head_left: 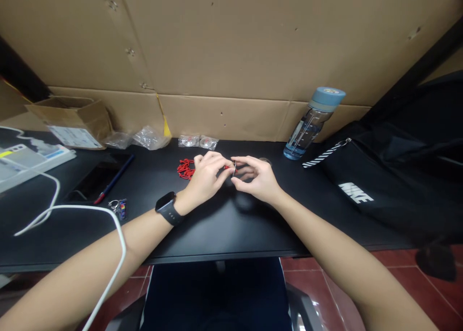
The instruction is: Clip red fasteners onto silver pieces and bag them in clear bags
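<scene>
2 hands meeting on a thin ring [235, 169], mid-desk.
Left hand [208, 176]: palm down, thumb and index pinched on a bit of red cord [226, 167] at the ring; right hand [261, 179] half curled, ring between thumb and fingertips. Red cord bundle [185, 169] just beyond my left hand, 2 clear packets [209, 142] behind, against the cardboard wall [238, 114]. White cable [123, 244] crosses my left forearm; phone [104, 174] farther left. Bottle [307, 126] and black bag [340, 169] bound the right. Bare desk [227, 234] from my wrists to the front edge.
</scene>
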Motion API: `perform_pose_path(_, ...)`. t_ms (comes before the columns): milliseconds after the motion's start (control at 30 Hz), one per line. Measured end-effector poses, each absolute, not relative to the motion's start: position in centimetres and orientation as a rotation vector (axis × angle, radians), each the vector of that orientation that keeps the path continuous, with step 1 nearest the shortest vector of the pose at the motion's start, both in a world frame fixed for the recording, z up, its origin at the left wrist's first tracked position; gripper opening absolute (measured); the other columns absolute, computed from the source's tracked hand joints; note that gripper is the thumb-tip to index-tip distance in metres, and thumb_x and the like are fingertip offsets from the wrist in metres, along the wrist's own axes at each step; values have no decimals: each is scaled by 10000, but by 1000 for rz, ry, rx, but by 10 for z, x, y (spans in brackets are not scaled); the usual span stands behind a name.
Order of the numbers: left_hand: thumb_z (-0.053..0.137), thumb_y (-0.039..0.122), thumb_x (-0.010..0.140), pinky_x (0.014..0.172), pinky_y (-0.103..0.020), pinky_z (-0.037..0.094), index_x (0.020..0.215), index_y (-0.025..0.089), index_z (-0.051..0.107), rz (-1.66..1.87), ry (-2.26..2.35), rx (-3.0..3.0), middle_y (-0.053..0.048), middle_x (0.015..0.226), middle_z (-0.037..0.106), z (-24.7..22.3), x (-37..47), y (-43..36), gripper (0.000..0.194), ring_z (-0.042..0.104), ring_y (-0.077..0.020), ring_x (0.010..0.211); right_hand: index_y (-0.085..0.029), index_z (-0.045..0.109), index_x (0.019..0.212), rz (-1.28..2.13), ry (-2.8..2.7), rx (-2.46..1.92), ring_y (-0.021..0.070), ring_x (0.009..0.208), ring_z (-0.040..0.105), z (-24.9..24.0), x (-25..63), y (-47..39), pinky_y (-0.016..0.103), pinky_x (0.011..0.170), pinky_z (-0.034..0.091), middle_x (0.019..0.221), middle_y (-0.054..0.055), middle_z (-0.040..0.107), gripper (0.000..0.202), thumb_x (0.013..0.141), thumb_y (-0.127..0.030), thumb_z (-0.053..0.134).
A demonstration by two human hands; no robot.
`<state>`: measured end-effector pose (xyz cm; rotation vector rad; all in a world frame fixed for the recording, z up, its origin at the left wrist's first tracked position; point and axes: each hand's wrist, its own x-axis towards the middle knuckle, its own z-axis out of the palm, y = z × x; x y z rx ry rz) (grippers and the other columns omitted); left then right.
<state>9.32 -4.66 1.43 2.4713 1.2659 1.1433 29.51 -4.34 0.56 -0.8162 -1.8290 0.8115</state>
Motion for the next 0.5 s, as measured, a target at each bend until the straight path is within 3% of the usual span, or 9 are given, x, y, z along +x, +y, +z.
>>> perform_pose_path(233,602,330,1004,953,-386,425,943,239,735,1200,1197,2215,-34,1005,743,10,94,-44,173,626,-236,1065,-250,706,1253,662,-1892,-787,211,864,769,11,299,-42,262,551,627,1136,84,695,500,765,-297,806)
perform_pose_path(367,536,433,1044,1010,-376,454,1086,224,658,1238,1079,1987,-59,1134,721,9,93,-40,246,635,-216,1118,-270,681,1271,626,-1914,-840,202,842,751,13,301,-40,269,536,601,1164,81,696,512,769,-284,777)
perform_pose_path(500,685,497,951,1033,-391,489,1211,210,509,1178,909,1674,-98,1195,704,7,92,-35,425,660,-231,1187,-285,667,1275,462,-1988,-857,229,912,724,16,303,-40,356,684,622,1144,66,720,531,754,-255,761)
